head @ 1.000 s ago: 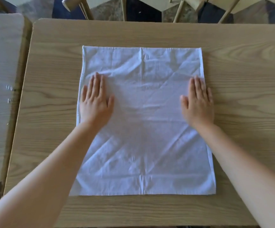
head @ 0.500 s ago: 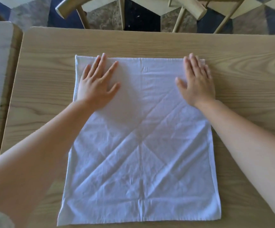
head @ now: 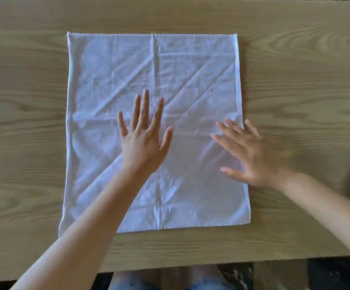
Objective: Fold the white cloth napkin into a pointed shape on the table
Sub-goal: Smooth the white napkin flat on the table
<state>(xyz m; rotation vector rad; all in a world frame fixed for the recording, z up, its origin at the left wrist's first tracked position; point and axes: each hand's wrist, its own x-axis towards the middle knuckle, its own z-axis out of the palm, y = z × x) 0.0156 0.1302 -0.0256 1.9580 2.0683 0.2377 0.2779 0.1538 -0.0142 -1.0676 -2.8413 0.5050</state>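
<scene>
Head view, two speakers.

A: Left hand (head: 143, 141): how far open, and touching what?

B: Fully spread, fingers (head: 145, 105) splayed and pointing away from the person. The palm lies flat on the middle of the napkin (head: 128, 65). It grips nothing.

A: Right hand (head: 253, 151)?

B: Also spread wide, but blurred. It sits over the napkin's right edge: fingertips over the cloth, heel of the palm over the bare table (head: 306, 91). Whether it presses on the cloth or hovers just above it, I cannot tell. It has hold of nothing.

A: Arm poses?

B: The left forearm enters from the lower left and crosses the napkin's near left corner, hiding it. The right forearm enters from the lower right over bare wood, the hand angled inward, toward the left.

A: The napkin itself?

B: White, unfolded, one flat layer, lying near the table's centre, edges roughly parallel to the table's edges. Creases mark it: one runs down the middle, one across, and several run diagonally. Small wrinkles show throughout.
</scene>
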